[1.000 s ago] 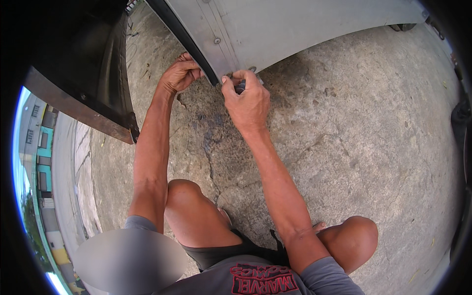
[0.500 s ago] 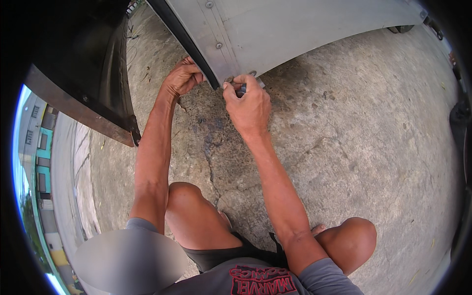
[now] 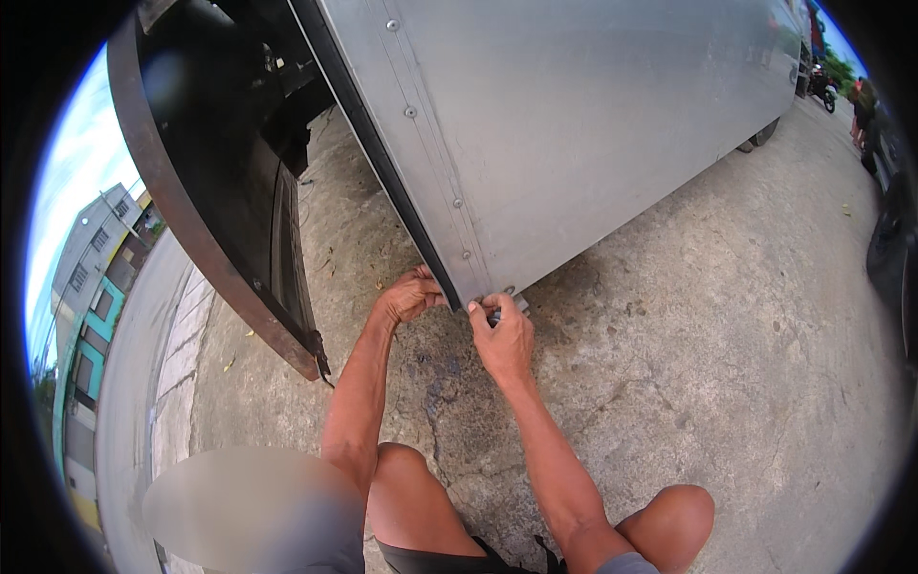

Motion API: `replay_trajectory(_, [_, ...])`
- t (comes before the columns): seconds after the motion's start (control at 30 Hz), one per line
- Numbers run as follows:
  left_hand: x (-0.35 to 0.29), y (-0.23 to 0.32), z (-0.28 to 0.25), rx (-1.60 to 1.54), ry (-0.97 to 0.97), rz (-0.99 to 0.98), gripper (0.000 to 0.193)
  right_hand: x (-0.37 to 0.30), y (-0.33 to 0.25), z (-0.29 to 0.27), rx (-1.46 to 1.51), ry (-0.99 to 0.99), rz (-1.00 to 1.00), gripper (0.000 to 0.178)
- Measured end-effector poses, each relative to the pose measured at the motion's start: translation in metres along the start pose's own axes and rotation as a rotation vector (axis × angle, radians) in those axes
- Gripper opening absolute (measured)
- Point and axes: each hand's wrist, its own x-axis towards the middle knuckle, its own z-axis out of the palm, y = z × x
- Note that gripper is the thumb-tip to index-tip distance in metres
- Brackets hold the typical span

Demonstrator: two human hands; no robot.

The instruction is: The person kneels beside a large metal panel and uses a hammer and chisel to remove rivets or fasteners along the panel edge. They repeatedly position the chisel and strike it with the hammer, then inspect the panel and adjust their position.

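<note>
A large grey metal panel (image 3: pixel 574 124) hangs low, with a row of rivets and a black rubber strip (image 3: pixel 382 167) down its left edge. My left hand (image 3: pixel 411 295) is at the lower end of that strip, its fingers curled in toward the back of the edge. Their tips are partly hidden behind it. At the panel's bottom corner my right hand (image 3: pixel 504 337) pinches with thumb and forefinger. A small grey metallic piece shows within its curled fingers, too covered to name. Beside this hand, a light metal bracket (image 3: pixel 519 302) juts from under the panel.
To the left stands a dark panel with a curved rusty-brown edge (image 3: pixel 191 230). Stained, cracked concrete (image 3: pixel 669 383) lies below. A dark vehicle (image 3: pixel 889 230) is at the far right, with people and a motorcycle (image 3: pixel 821 84) farther back. Road and buildings (image 3: pixel 91 354) lie left.
My view has tilted up, so the panel and both hands sit lower in the picture and more of the street shows. Both hands stay at the panel's lower corner.
</note>
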Motion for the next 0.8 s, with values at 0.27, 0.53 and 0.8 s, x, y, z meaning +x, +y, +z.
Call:
replay_trajectory(0.27, [0.023,0.002,0.031,-0.033,-0.059,0.045,0.02,0.028,-0.014,-0.046,-0.222,-0.111,0.007,0.036])
replay_trajectory(0.53, [-0.004,-0.022,0.053,-0.096,0.109,0.091,0.032,0.023,-0.033,-0.051,-0.273,-0.315,0.153,0.044])
replay_trajectory(0.8, [-0.011,-0.021,0.07,-0.055,0.207,0.124,0.055,0.022,-0.039,-0.057,-0.306,-0.299,0.091,0.04])
